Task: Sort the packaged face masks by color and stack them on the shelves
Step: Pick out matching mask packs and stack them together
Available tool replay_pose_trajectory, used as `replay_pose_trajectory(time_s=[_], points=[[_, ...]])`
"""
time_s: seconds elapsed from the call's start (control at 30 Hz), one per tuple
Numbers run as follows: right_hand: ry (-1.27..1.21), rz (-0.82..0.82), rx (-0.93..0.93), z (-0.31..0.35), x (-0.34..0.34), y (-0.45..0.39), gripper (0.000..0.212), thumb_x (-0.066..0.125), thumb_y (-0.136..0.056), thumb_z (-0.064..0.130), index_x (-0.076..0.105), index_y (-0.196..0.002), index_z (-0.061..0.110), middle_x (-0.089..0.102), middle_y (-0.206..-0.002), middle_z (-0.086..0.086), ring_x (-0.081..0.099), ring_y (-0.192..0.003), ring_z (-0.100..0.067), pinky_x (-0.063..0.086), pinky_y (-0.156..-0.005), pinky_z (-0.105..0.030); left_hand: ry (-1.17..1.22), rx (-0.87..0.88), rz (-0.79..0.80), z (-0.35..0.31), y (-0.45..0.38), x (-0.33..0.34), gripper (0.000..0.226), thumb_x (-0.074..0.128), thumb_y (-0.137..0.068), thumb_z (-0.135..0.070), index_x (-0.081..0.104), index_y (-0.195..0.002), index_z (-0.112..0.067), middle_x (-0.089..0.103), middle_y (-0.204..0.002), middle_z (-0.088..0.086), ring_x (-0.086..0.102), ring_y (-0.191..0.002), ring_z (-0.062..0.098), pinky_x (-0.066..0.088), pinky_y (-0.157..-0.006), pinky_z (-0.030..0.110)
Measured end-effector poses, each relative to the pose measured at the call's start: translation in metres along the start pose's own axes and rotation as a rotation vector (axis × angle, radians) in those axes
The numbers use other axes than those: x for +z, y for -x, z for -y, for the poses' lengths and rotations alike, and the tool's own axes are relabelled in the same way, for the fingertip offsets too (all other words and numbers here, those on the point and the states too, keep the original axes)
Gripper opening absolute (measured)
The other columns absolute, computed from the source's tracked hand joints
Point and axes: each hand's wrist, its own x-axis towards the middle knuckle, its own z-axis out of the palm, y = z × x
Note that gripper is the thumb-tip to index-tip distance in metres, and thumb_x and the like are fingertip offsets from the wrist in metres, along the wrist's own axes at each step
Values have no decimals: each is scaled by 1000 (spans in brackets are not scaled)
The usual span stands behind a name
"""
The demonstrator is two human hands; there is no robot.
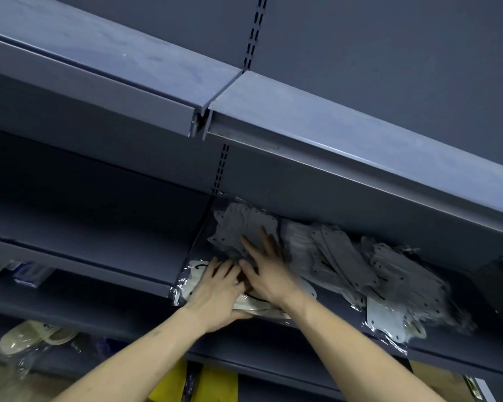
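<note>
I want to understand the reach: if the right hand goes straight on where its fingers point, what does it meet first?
Probably the grey mask packs under the fingertips of the right hand, then the shelf's back panel; depth is unclear.

Dark blue-grey metal shelving unit (360,146) fills the view, seen from below at a tilt, with a plain back panel (389,53) of the same colour and slotted upright strips (254,33) running down it where two shelf sections meet at a seam (206,117). Lower left shelf (70,265) holds small blurred boxes (29,275), and under it lies a bagged pair of pale shoes (35,336). Yellow packaging (212,384) and a brown carton (439,378) show at the bottom; light is dim, cool.
</note>
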Motion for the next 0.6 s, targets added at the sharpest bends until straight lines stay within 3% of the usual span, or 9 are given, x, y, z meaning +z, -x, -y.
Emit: replay_pose_trajectory(time_s=[0.07, 0.13, 0.2, 0.3, 0.47, 0.6], points=[[46, 138, 42, 10, -4, -16, 55, 26, -105, 55, 6, -156, 49, -21, -165, 6, -20, -151, -25, -6, -122, -52, 7, -8, 1, -3, -1, -4, 92, 22, -71, -84, 60, -131, -26, 47, -144, 14, 39, -135, 35, 25, -117, 57], [21, 218, 110, 15, -3, -25, 55, 18, -104, 57, 2, -156, 47, -16, -166, 8, -17, -152, -27, -6, -122, -52, 15, -36, -1, -2, 0, -6, 105, 12, -64, -85, 50, -141, -25, 31, -153, 16, 22, -144, 36, 8, -121, 55], [33, 227, 132, 12, 2, -25, 56, 15, -105, 55, -1, -157, 44, -8, -167, 8, -7, -154, -26, -1, -123, -50, 25, -45, -12, -3, 0, -6, 101, 19, -64, -85, 53, -137, -25, 32, -152, 18, 24, -143, 38, 8, -121, 53], [25, 122, 130, 4, 1, -21, 61, 31, -106, 43, 1, -158, 38, 10, -167, 1, 14, -152, -24, 19, -122, -44, 39, -52, -22, 0, 0, -1, 90, 33, -65, -87, 58, -130, -31, 38, -148, 16, 34, -138, 39, 14, -119, 53], [-46, -2, 123, -20, -10, -7, 68, 47, -96, 12, 23, -156, 31, 47, -151, -4, 48, -134, -22, 42, -109, -36, 38, -57, 5, 0, -5, -5, 112, 23, -56, -91, 22, -154, -38, 14, -160, 15, 8, -147, 38, -4, -121, 51], [55, -149, 61, -35, -19, 17, 62, 45, -98, 11, 30, -154, 31, 60, -137, -5, 61, -115, -23, 50, -92, -30, 58, -51, 116, -1, -6, -19, 123, 19, -50, -103, 4, -155, -43, 2, -164, 10, -7, -150, 34, -11, -119, 55]])
